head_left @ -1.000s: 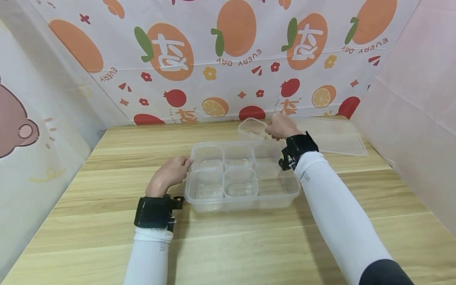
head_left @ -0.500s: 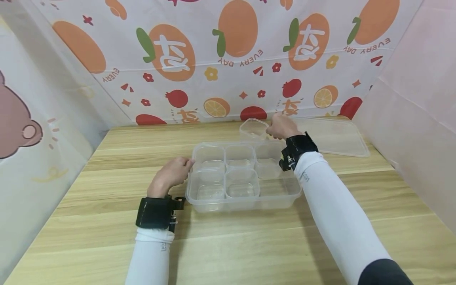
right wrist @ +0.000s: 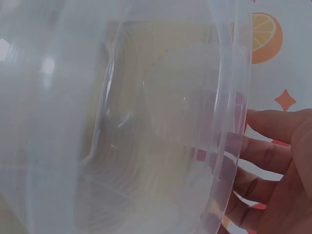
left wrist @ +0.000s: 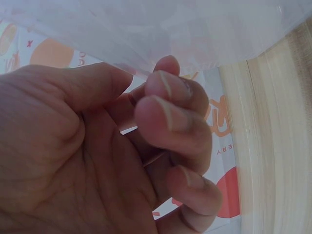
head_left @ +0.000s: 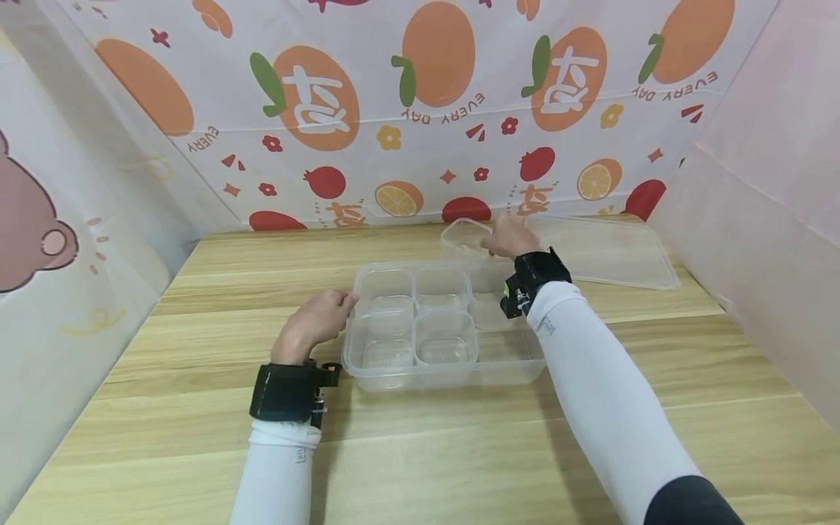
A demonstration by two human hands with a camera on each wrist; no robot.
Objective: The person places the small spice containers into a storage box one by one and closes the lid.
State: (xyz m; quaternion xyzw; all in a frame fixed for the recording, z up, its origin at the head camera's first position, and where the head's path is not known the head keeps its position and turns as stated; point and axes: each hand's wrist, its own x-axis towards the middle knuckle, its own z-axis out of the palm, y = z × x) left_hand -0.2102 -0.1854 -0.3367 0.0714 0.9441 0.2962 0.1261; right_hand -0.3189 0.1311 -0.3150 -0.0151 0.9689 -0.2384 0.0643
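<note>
Leftward slips the right hand [head_left: 514, 237], bent fingers at the small cup [head_left: 464, 248] behind the clear box [head_left: 446, 375] on the counter [head_left: 459, 452], hold impossible to tell, while the left hand's [head_left: 319, 317] grip pinches the box's left rim.

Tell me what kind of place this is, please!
Maybe a little indoor booth set up for recording hands at work. A fruit-printed sheet hangs behind the wooden table, which holds a clear plastic box; more sheets stand at both sides; and black gear is strapped onto two white-sleeved arms.
</note>
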